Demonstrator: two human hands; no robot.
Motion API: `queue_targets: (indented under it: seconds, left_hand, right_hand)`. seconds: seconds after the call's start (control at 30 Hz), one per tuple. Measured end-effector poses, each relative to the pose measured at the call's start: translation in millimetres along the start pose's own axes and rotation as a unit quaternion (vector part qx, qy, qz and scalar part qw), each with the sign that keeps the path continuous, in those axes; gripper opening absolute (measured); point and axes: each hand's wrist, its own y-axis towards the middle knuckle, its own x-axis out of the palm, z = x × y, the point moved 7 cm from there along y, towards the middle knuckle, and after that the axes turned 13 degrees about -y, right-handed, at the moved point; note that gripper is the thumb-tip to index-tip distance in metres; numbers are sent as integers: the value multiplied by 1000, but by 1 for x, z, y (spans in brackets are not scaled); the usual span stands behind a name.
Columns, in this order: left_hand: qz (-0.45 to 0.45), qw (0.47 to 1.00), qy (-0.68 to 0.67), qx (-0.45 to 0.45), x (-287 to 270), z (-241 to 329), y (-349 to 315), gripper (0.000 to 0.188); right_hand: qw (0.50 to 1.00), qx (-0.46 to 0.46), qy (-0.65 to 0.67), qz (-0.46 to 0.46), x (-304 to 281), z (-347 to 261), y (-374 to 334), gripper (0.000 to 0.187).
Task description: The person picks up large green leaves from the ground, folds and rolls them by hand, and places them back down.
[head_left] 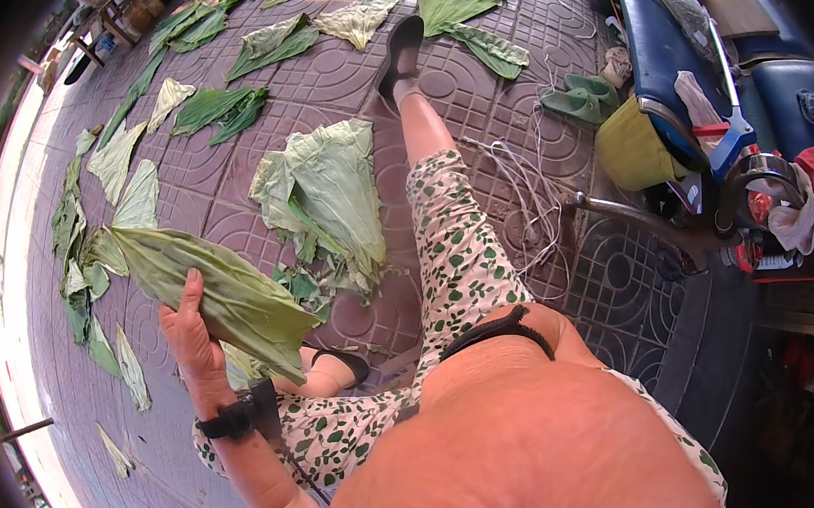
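"What lies furthest to your left?"

"A curved row of loose leaves [117, 159], mostly single on the patterned tiles [203, 207]. I'd guess they're spread so each gets its own space and air."

"And your left hand [194, 344]?"

"Closed narrowly around a big folded leaf [220, 291], perhaps lotus, judging by the fanning veins. My thumb shows upright at its near face; the other fingers are mostly hidden. The leaf lies slantwise above the tiles, its narrow end pointing left and its broad end reaching toward my tucked-in foot. I think holding it near the middle keeps such a long, limp thing balanced."

"What's beyond it?"

"A stack of pale leaves [335, 190], overlapping in one fan between the folded leaf and my stretched-out leg [457, 229]. That's within easy reach, which is probably why it's there. Right of the leg, white cord [539, 203] lies in loose loops, apart from the leaves."

"Your right hand [563, 332]?"

"Just a bit shows past the black strap [507, 330]; my forearm hides the rest. I can't tell whether it grips anything."

"Furthest right?"

"A yellow bucket [634, 143] beside a blue seat [653, 43], seemingly tucked aside to leave the floor for leaves."
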Motion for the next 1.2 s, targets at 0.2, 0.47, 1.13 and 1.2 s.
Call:
queue_targets:
  seconds: [0.2, 0.47, 1.13, 1.2]
  left_hand:
    - [11, 1000, -1, 9, -1, 2, -3, 25]
    - [0, 1000, 14, 12, 3, 4, -5, 27]
    - [3, 999, 25, 22, 9, -1, -8, 27]
    - [-8, 999, 26, 38, 10, -1, -7, 26]
  right_hand:
    - [999, 22, -19, 18, -12, 15, -1, 18]
    - [999, 28, -3, 16, -8, 19, -1, 19]
    - [960, 223, 165, 33, 33, 102, -72, 17]
    - [906, 401, -61, 120, -18, 188, -115, 19]
